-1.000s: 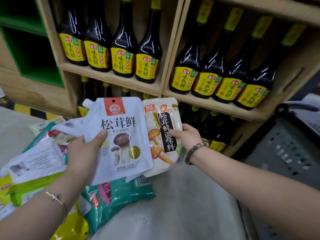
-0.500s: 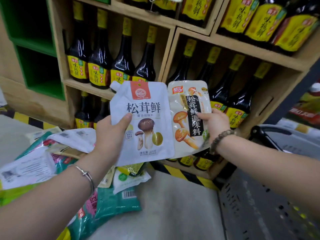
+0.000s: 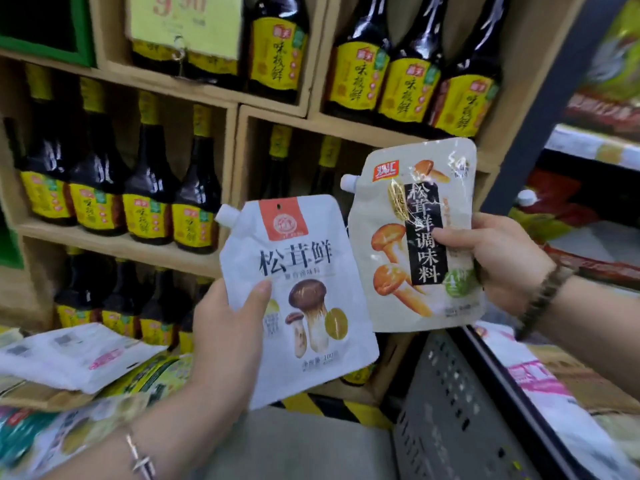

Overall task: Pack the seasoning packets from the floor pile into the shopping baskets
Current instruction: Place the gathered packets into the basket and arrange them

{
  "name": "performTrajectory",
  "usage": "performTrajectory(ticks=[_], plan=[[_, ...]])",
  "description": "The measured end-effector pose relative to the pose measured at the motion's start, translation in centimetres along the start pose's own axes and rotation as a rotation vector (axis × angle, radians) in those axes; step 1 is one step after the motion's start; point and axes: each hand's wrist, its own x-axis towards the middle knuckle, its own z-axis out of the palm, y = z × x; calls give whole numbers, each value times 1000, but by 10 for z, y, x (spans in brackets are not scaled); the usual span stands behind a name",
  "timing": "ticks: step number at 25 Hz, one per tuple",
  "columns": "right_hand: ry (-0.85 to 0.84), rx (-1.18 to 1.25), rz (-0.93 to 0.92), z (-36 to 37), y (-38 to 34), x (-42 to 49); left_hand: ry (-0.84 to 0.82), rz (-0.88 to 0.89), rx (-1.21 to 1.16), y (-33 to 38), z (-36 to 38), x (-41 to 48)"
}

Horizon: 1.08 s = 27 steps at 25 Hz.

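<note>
My left hand [image 3: 228,337] grips a white spouted seasoning pouch [image 3: 304,271] with a red tab and a brown mushroom picture, held upright in mid-air. My right hand [image 3: 502,261] holds a cream spouted pouch [image 3: 391,271] with orange mushrooms and a black label strip, raised a little higher and to the right. The two pouches nearly touch side by side. A pile of seasoning packets [image 3: 76,372] lies at the lower left. A grey perforated shopping basket [image 3: 446,410] sits at the lower right, below the cream pouch, with packets [image 3: 540,386] inside.
Wooden shelves [image 3: 239,109] full of dark sauce bottles with yellow labels [image 3: 149,188] stand straight ahead. A yellow price card [image 3: 187,22] hangs at the top. Black-and-yellow tape [image 3: 332,407] marks the shelf foot. More shelving with goods stands at the far right.
Both hands have lifted the pouches higher and to the right, the cream pouch rising above the white one. The view has tilted up, and the basket at the right now shows more.
</note>
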Motion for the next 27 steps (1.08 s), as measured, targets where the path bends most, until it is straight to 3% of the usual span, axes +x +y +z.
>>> performTrajectory(ticks=[5, 12, 15, 22, 25, 27], plan=[[76, -69, -12, -83, -5, 8, -106, -24, -32, 14, 72, -17], [314, -196, 12, -208, 15, 17, -397, -8, 6, 32, 193, -42], [357, -300, 79, -243, 48, 24, -481, 43, 139, 19, 240, -51], [315, -365, 328, -282, 118, 36, -667, -87, 579, -37, 301, -55], [323, -652, 386, -290, 149, 39, -820, -101, 825, -38, 311, -52], [325, -858, 375, -290, 162, 37, -871, 7, 1064, -37, 315, -55]])
